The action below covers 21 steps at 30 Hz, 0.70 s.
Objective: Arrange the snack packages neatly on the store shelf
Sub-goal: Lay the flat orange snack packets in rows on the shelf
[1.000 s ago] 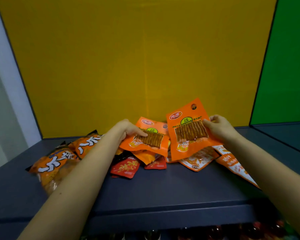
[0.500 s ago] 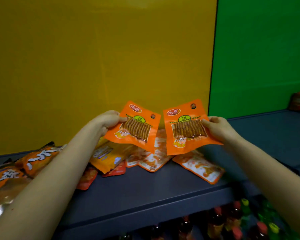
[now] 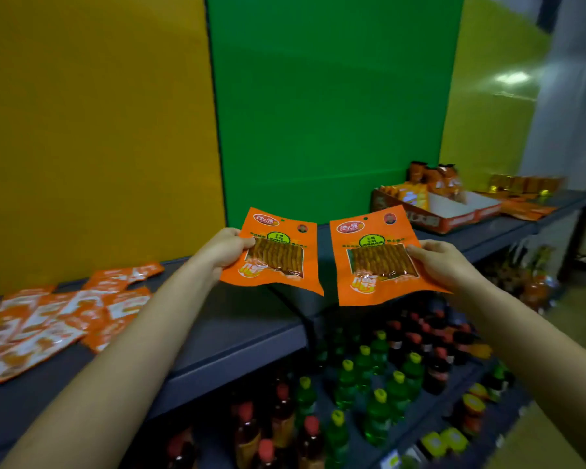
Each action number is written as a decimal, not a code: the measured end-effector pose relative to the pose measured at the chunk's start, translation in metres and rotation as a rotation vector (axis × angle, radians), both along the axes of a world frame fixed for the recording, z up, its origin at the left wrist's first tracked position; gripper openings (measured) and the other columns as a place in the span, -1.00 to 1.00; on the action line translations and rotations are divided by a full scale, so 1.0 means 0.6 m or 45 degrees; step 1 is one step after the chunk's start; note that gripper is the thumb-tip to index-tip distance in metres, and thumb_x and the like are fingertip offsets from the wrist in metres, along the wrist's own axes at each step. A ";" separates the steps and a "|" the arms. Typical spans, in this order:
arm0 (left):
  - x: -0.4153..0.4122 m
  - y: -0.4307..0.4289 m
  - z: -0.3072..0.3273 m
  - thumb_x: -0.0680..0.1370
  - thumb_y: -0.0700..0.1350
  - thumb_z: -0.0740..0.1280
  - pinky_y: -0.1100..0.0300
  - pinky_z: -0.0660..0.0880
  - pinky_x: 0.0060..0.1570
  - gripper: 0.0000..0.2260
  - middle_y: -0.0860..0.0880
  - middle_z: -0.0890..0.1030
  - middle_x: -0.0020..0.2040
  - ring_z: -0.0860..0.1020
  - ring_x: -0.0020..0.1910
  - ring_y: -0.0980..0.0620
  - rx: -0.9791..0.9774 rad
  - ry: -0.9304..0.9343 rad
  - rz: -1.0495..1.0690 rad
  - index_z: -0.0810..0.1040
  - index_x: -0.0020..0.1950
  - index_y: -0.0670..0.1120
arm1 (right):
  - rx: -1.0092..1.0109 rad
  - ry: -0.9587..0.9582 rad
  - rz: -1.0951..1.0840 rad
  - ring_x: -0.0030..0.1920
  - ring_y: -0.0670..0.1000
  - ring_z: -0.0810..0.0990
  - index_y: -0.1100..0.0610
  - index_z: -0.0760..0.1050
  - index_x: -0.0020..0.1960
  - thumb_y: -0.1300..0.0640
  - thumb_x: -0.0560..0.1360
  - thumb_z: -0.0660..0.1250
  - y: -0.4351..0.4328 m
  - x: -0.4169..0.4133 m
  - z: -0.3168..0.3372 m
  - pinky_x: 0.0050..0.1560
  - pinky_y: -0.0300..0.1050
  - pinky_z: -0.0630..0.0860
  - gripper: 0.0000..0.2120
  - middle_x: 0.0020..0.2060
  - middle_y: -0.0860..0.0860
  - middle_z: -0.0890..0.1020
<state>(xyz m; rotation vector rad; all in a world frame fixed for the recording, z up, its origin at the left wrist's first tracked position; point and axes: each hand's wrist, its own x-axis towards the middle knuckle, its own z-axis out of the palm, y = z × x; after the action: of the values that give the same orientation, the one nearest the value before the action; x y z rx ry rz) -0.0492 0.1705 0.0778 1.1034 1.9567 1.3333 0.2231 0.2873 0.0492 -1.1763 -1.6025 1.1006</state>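
Note:
My left hand grips the left edge of a flat orange snack packet with a clear window showing brown strips. My right hand grips the right edge of a matching orange packet. Both packets are held upright, side by side, above the dark grey shelf in front of the green back panel. Several more orange and white packets lie scattered flat on the shelf at the left, in front of the yellow panel.
An open red and white carton with orange packets stands on the shelf at the right, with more orange bags behind it. Rows of green and dark bottles fill the lower shelf below the front edge.
My view and both hands have swung right, from the yellow panel to the green one. The packets left the pile, which now lies far to the left. The carton has come into view.

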 end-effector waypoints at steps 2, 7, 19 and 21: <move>0.060 0.048 -0.012 0.62 -0.18 0.18 0.28 0.47 -0.53 -0.93 -0.06 0.53 -0.28 0.55 -0.49 0.07 0.032 -0.032 -0.025 0.42 0.07 -0.13 | 0.001 -0.012 -0.039 -0.62 -0.15 0.52 0.23 0.50 0.03 0.17 0.59 0.20 0.031 0.069 -0.003 -0.62 -0.40 0.37 -0.84 -0.36 0.08 0.54; 0.181 0.165 -0.022 0.62 -0.20 0.18 0.37 0.42 -0.67 -0.94 -0.09 0.53 -0.30 0.50 -0.68 0.18 0.058 -0.122 -0.125 0.42 -0.02 -0.15 | 0.016 -0.073 -0.155 -0.60 -0.12 0.51 0.26 0.51 0.07 0.16 0.59 0.19 0.119 0.211 -0.012 -0.58 -0.38 0.39 -0.80 -0.36 0.08 0.52; 0.399 0.473 -0.034 0.62 -0.19 0.17 0.17 0.47 -0.38 -0.77 -0.09 0.57 -0.24 0.54 -0.35 0.02 0.025 -0.200 -0.324 0.44 0.24 -0.23 | -0.054 0.003 -0.342 -0.49 -0.05 0.55 0.27 0.49 0.14 0.12 0.59 0.20 0.347 0.451 -0.041 -0.38 -0.18 0.46 -0.75 -0.29 0.10 0.58; 0.431 0.532 -0.035 0.62 -0.19 0.17 0.17 0.48 -0.36 -0.76 -0.09 0.57 -0.21 0.55 -0.32 0.01 0.036 -0.224 -0.355 0.43 0.26 -0.22 | -0.053 0.021 -0.354 -0.40 0.04 0.52 0.30 0.47 0.17 0.12 0.59 0.19 0.398 0.484 -0.041 -0.34 -0.10 0.45 -0.72 -0.28 0.13 0.57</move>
<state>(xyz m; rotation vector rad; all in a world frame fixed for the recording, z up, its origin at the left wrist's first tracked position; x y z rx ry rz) 0.2096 0.4896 0.0565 1.1797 1.5974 1.2630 0.5137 0.5261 0.0247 -1.3667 -1.3600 0.9636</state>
